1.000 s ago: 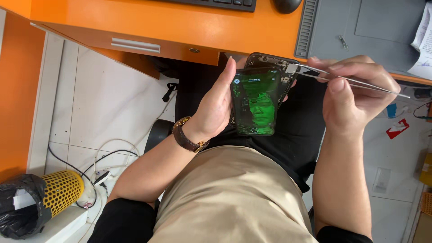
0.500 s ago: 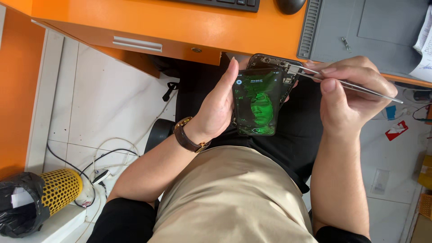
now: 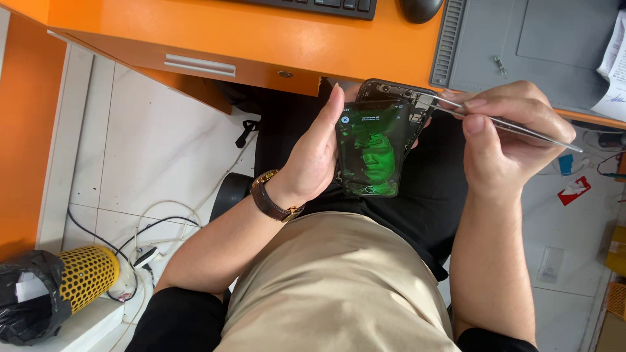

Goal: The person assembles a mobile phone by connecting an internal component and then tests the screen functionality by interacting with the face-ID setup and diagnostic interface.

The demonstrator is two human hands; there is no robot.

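My left hand grips an opened smartphone over my lap; its lifted screen glows green and the dark inner body shows behind it. A brown wristwatch sits on that wrist. My right hand pinches metal tweezers whose tips touch the phone's upper right edge, near the exposed parts.
An orange desk runs along the top with a keyboard, a mouse and a grey work mat. A yellow mesh bin with a black bag stands at bottom left, beside cables on the white tiled floor.
The phone and both hands have shifted slightly; the tweezer tips stay at the phone's top edge.
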